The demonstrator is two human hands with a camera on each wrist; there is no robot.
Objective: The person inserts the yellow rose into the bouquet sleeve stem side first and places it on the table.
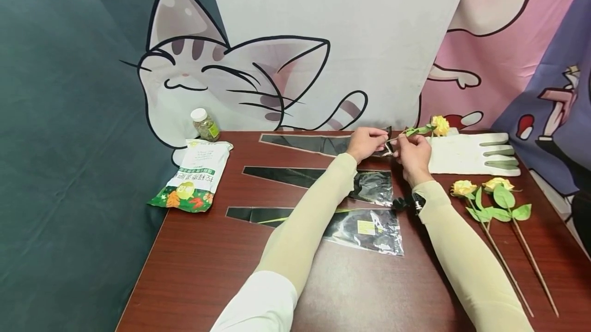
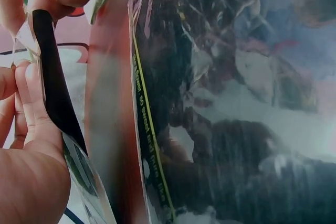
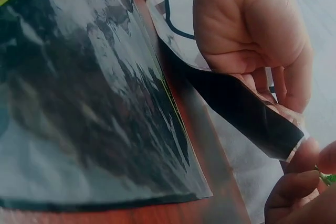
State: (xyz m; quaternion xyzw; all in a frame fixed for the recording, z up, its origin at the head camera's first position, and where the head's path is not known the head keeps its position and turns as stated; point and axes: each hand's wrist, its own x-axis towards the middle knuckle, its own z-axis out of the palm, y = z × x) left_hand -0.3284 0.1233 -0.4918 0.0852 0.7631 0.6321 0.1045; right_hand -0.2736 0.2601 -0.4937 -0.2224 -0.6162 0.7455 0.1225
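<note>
My left hand [image 1: 366,143] grips the wide mouth end of the farthest black flower sleeve [image 1: 302,142], a long tapered plastic wrapper. In the left wrist view, the fingers sit along its raised black edge [image 2: 55,72]. Just right of it, my right hand [image 1: 415,157] pinches a yellow rose [image 1: 440,125] by its stem near the sleeve's mouth. The bloom points right, beyond the fingers. A bit of green [image 3: 328,178] shows between right thumb and finger. The stem's lower end is hidden by the hands and sleeve.
Two more sleeves, a middle one [image 1: 286,175] and a near one [image 1: 365,230], lie under my left forearm. Two yellow roses [image 1: 496,214] lie at right, below a white glove [image 1: 454,155]. A white-and-green bag [image 1: 196,175] and a lidded jar [image 1: 205,125] are at left.
</note>
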